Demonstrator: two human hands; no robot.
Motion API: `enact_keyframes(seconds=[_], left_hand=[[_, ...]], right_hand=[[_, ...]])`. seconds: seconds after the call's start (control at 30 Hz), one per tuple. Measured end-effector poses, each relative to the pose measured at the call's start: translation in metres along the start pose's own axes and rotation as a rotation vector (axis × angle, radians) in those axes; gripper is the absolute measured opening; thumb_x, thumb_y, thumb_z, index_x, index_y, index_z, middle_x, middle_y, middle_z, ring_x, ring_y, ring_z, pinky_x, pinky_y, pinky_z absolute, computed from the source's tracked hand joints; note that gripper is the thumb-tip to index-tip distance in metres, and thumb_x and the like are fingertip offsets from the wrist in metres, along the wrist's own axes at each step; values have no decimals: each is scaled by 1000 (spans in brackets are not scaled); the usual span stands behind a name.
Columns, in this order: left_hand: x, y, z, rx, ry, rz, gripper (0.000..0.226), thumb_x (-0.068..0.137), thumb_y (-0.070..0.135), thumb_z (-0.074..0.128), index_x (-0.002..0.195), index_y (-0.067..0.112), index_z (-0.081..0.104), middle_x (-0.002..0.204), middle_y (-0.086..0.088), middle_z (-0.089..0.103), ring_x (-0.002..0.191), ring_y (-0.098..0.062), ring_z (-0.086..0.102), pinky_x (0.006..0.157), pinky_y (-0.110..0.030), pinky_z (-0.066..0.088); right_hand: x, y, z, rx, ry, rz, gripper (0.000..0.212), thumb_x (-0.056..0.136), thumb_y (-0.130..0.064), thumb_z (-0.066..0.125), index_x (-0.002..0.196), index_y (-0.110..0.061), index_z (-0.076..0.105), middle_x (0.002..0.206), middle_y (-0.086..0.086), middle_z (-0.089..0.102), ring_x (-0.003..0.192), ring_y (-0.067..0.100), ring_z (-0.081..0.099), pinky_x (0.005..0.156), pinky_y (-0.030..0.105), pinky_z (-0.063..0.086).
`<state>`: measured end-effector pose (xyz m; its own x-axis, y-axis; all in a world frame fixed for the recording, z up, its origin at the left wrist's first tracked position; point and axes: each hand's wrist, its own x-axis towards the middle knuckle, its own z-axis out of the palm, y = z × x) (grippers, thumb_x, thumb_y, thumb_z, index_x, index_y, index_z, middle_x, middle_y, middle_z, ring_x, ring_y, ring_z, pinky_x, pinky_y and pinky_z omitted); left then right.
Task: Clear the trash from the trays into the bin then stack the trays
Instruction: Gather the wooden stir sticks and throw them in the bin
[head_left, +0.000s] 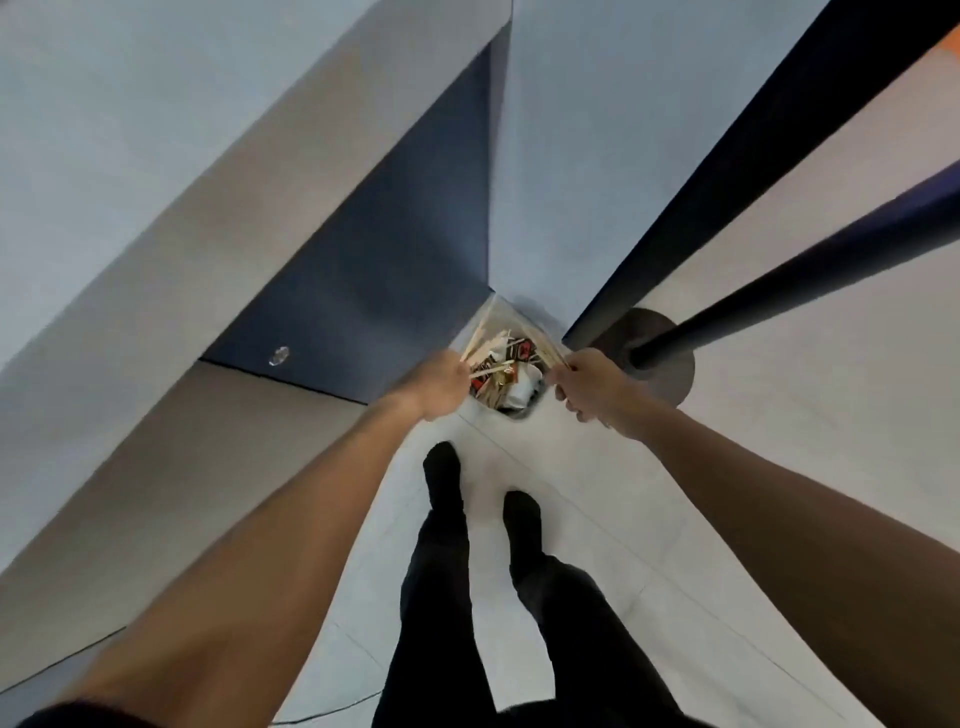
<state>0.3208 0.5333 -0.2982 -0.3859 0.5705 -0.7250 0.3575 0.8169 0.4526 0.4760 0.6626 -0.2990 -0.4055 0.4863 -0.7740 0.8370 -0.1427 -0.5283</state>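
Observation:
I look straight down at a bin (511, 408) on the floor, lined with a clear bag and holding wooden chopsticks, red wrappers and white paper. My left hand (439, 384) is over the bin's left rim and grips a bundle of wooden chopsticks (480, 345). My right hand (589, 384) is at the bin's right side, fingers curled round more chopsticks (550, 353). No tray is in view.
A blue-grey wall corner (488, 208) rises behind the bin. A table's dark pole (769, 296) and round base (670, 358) stand right of the bin. My legs and dark shoes (444, 478) are on the pale floor just before the bin.

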Motion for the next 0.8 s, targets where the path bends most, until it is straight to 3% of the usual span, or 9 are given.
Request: enact_keyframes(seconds=[0.1, 0.2, 0.3, 0.37, 0.43, 0.5, 0.53, 0.67, 0.8], left_hand=[[65, -31, 48, -71, -63, -129, 23, 101, 11, 34, 104, 3, 55, 100, -19, 60, 80, -27, 52, 68, -34, 44], [121, -54, 84, -189, -90, -208, 29, 96, 9, 36, 113, -2, 57, 89, -26, 61, 67, -30, 55, 54, -36, 45], [171, -67, 110, -277, -125, -278, 19, 93, 1, 34, 88, 3, 52, 63, -6, 38, 49, -16, 32, 42, -25, 25], [198, -73, 120, -405, -122, -320, 24, 94, 0, 34, 75, 9, 46, 63, -4, 35, 48, -13, 30, 41, -23, 25], [213, -76, 125, -570, -124, -330, 21, 100, 7, 40, 82, 9, 51, 70, -6, 45, 54, -12, 43, 49, -22, 40], [215, -79, 127, -680, -121, -315, 10, 102, 14, 49, 106, 6, 54, 87, -7, 57, 72, -12, 58, 61, -22, 55], [211, -81, 125, -691, -129, -304, 20, 101, 18, 53, 117, 6, 52, 101, -8, 62, 82, -13, 63, 65, -22, 57], [174, -76, 108, -611, -103, -224, 43, 98, 26, 56, 138, 13, 46, 128, -8, 58, 107, -21, 64, 83, -31, 58], [105, -47, 76, -476, -13, -108, 46, 98, 25, 55, 142, 17, 44, 133, -7, 55, 119, -25, 56, 104, -44, 48]], right_hand=[[63, 42, 25, -40, -67, 83, 16, 100, -8, 40, 103, -13, 54, 77, 9, 52, 51, 14, 39, 34, 18, 32], [123, 79, 50, -72, -12, 129, 19, 98, -13, 47, 105, -3, 62, 80, 12, 56, 52, 15, 46, 36, 21, 38], [173, 96, 66, -67, -25, 191, 13, 97, -10, 49, 102, -4, 59, 83, 11, 58, 57, 18, 48, 32, 20, 35], [197, 102, 75, -28, -86, 156, 20, 99, -14, 48, 104, 0, 61, 89, 10, 63, 71, 19, 58, 49, 21, 52], [211, 105, 79, 6, -26, 110, 28, 97, -22, 53, 118, -7, 63, 93, 5, 65, 86, 23, 67, 70, 30, 59], [206, 102, 77, -84, 20, 48, 17, 94, -21, 54, 109, -18, 60, 86, -2, 59, 89, 24, 62, 58, 26, 48], [200, 99, 75, -123, 25, 38, 18, 94, -19, 53, 112, -22, 58, 88, -2, 58, 89, 24, 58, 55, 24, 41], [155, 82, 60, -189, 77, -38, 46, 95, -18, 56, 139, -13, 48, 128, 8, 61, 105, 21, 56, 66, 21, 39], [98, 53, 45, -252, 109, -167, 50, 93, -18, 60, 141, -14, 46, 137, 7, 56, 122, 23, 53, 81, 19, 38]])
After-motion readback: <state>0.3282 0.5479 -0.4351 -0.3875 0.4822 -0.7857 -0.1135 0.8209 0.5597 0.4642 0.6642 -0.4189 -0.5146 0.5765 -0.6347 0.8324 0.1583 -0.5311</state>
